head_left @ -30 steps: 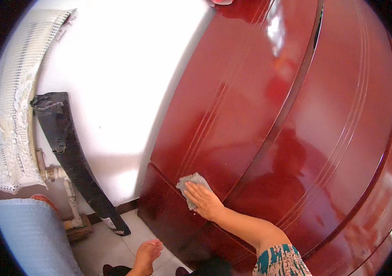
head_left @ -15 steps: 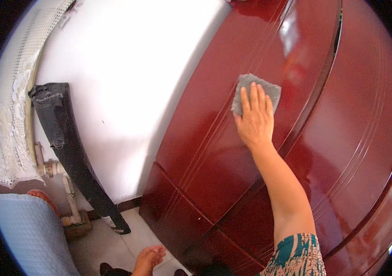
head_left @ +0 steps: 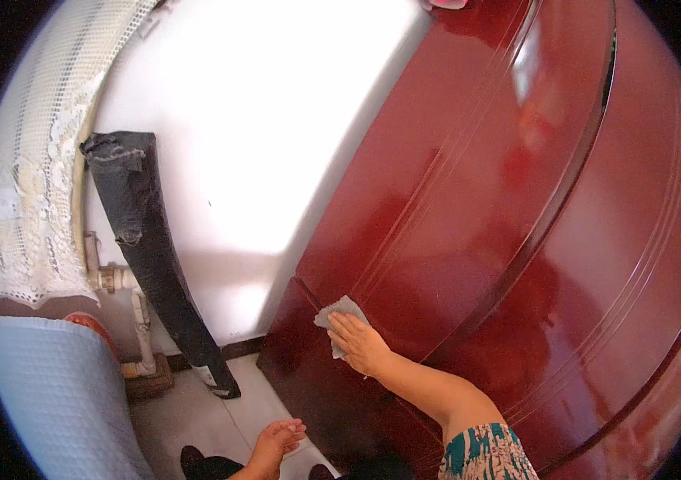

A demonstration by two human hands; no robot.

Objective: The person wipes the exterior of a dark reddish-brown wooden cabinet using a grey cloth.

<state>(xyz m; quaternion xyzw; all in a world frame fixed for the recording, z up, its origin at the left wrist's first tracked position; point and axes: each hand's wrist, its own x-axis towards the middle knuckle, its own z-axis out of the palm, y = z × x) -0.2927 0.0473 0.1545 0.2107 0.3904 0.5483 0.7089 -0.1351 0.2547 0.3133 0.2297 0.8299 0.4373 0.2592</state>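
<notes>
My right hand [head_left: 360,344] presses a grey cloth [head_left: 343,307] against the lower part of a glossy dark red cabinet [head_left: 452,232], close to a seam between its panels. The fingers lie over the cloth, and one corner of it sticks out above them. Low in the view hangs my left hand [head_left: 278,442], away from the cabinet, its fingers loosely bent and nothing visible in them.
A long black wrapped object [head_left: 152,256] leans against the white wall [head_left: 252,120]. Behind its lower part run pipes [head_left: 142,328]. A light blue quilted cover [head_left: 48,392] and a lace curtain [head_left: 44,192] fill the left. Pale tiles [head_left: 196,416] form the floor.
My right hand has slid down and to the left along the cabinet with the cloth. The view has shifted slightly, and my left hand stays low with its fingers loosely bent.
</notes>
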